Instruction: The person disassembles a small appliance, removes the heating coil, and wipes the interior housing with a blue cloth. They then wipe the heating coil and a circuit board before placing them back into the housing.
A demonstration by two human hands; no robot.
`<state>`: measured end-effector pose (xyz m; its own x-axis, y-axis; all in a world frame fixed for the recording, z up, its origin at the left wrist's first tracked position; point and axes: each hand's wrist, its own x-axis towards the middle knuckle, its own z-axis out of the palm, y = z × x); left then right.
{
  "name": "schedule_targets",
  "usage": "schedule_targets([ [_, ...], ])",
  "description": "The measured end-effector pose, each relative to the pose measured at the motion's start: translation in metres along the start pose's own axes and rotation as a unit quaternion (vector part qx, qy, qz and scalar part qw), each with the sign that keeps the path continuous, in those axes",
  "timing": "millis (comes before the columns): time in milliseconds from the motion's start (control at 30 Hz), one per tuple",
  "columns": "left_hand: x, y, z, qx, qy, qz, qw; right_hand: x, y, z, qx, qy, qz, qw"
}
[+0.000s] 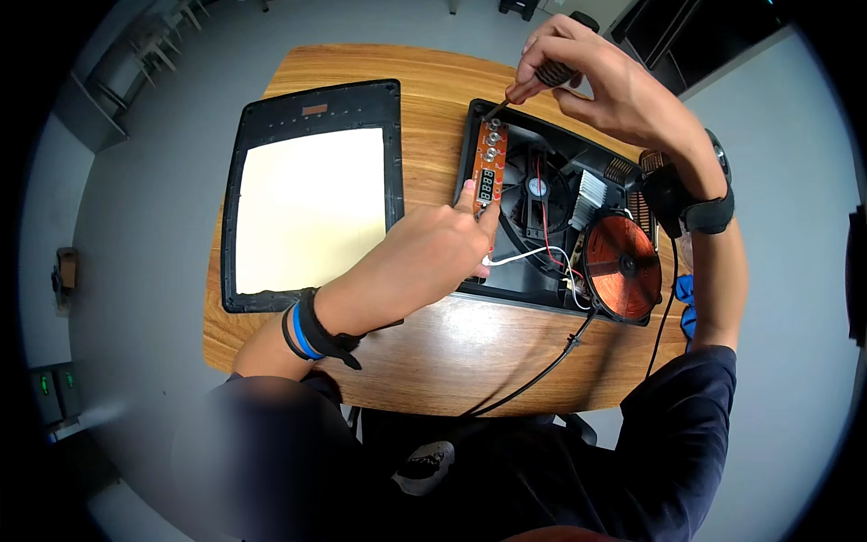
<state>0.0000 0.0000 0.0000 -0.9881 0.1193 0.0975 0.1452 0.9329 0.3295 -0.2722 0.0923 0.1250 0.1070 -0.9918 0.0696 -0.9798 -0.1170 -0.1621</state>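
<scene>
Dark shirt [533, 474], left hand [441, 244] on orange board [489, 167], grip unclear, right hand [610, 86] grasping screwdriver [553, 74] beyond

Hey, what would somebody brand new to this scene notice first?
Probably the round copper coil, at the right end of the open black housing. Next, the large cream sheet in a black frame on the table's left. Then the orange circuit board along the housing's left side, the left hand on it and the right hand holding a screwdriver at its far end.
</scene>
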Motion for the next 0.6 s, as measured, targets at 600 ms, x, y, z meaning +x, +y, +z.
schedule_targets([
  [600, -0.001, -0.002, 0.003, 0.009, 0.021, 0.01, 1.0, 0.009, -0.01, 0.001, 0.013, 0.038, 0.217, 0.975],
])
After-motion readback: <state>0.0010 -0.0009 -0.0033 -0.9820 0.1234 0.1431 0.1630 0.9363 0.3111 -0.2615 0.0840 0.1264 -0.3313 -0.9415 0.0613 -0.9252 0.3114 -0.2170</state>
